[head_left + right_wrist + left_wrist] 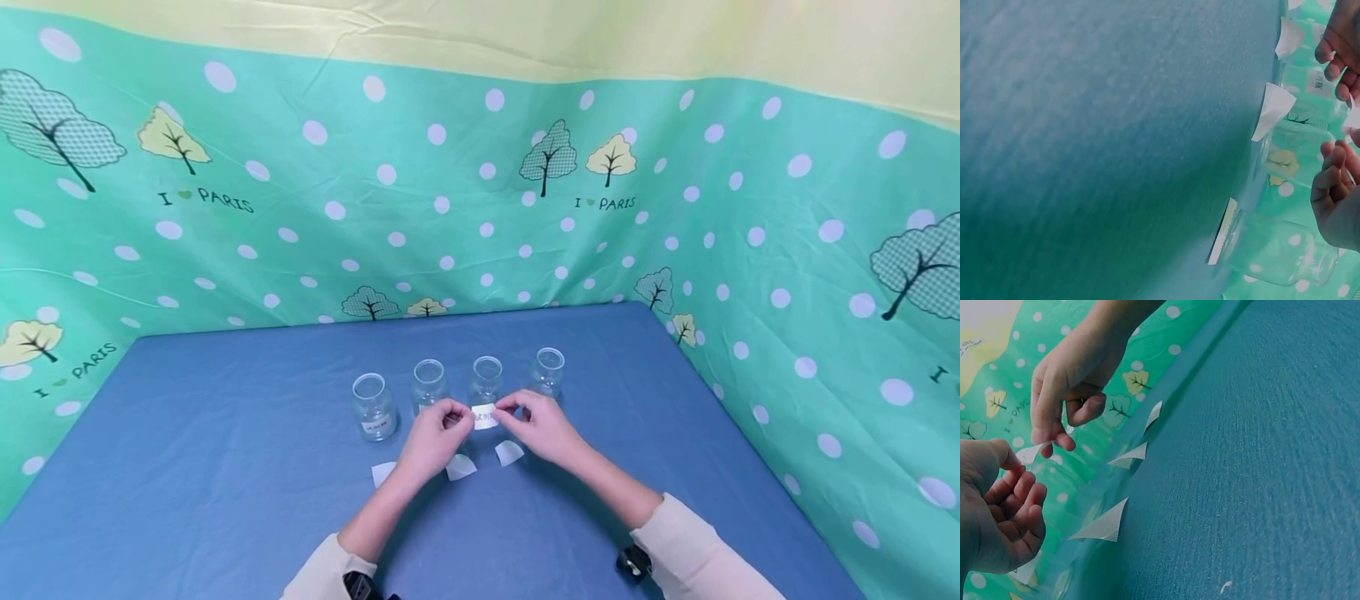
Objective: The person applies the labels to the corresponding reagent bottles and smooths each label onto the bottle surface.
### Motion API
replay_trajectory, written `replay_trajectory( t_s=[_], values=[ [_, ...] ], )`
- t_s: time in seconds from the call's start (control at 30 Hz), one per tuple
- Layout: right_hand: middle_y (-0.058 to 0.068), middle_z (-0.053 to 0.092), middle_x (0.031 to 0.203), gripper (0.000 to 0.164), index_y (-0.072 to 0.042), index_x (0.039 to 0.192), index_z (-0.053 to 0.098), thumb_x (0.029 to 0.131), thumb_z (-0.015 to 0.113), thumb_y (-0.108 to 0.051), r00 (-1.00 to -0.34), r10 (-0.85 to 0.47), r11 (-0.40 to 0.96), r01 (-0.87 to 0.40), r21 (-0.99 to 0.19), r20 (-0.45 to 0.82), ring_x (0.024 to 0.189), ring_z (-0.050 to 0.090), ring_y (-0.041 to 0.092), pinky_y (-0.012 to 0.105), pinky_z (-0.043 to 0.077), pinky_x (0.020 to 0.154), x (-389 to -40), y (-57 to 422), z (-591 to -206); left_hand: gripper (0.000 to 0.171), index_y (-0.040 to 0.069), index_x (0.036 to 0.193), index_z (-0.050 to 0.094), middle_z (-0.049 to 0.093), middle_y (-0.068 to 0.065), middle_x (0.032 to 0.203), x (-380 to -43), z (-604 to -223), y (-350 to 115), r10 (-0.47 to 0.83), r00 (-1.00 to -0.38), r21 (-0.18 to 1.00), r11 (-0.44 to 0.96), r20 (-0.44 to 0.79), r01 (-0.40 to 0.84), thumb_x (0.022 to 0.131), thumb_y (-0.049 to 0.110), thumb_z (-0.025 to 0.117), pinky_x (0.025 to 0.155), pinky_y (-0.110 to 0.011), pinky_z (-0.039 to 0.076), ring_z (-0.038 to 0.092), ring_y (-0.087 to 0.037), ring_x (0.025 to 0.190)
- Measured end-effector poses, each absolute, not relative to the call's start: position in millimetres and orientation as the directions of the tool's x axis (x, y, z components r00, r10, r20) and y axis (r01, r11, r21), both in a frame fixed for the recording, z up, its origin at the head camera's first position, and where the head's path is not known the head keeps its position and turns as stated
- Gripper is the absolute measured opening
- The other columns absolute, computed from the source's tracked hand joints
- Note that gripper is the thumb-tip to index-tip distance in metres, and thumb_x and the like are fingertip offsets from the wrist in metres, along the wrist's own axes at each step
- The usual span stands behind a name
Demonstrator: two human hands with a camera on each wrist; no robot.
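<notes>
A small white label (484, 417) with handwritten characters is held between both hands, in front of the third glass jar (487, 375) from the left. My left hand (435, 440) pinches its left edge between thumb and finger. On its right edge, my right hand (542, 427) does the same. In the left wrist view the label (1034, 452) spans the fingertips of both hands. The leftmost jar (371, 398) bears a label low on its side, and in the right wrist view the second jar's label (1319, 82) shows too. The rightmost jar (1266, 247) looks unlabelled there.
The jars stand upright in a row on a blue-covered table (247, 467). Curled white paper pieces lie before them, at left (382, 472), middle (461, 467) and right (508, 452). A white scrap (1226, 587) lies nearer. Green patterned curtain (420, 200) borders the table.
</notes>
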State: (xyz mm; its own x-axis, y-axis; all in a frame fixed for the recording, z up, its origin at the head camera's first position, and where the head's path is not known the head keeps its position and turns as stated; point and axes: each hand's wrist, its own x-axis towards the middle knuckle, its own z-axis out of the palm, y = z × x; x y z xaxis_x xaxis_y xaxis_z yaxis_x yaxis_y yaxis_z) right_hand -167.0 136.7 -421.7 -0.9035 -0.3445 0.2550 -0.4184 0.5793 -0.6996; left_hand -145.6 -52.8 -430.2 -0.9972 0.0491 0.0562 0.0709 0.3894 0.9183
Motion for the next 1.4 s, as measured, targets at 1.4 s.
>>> replay_trajectory(
  t_s=[1.4],
  values=[
    [-0.001,0.066,0.073,0.008,-0.012,0.083,0.07,0.081,0.073,-0.019,-0.951,-0.254,0.617,-0.299,-0.727,0.176,0.055,0.045,0.005,0.02,0.041,0.052,-192.1,146.3,-438.5,0.013,0.02,0.076,0.063,0.055,0.006,0.071,-160.0,-439.3,-32.9,0.047,-0.971,0.57,0.802,0.236,0.178,0.084,0.029,0.066,0.054,-0.027,0.04,0.049,-0.008,0.059]
  ],
)
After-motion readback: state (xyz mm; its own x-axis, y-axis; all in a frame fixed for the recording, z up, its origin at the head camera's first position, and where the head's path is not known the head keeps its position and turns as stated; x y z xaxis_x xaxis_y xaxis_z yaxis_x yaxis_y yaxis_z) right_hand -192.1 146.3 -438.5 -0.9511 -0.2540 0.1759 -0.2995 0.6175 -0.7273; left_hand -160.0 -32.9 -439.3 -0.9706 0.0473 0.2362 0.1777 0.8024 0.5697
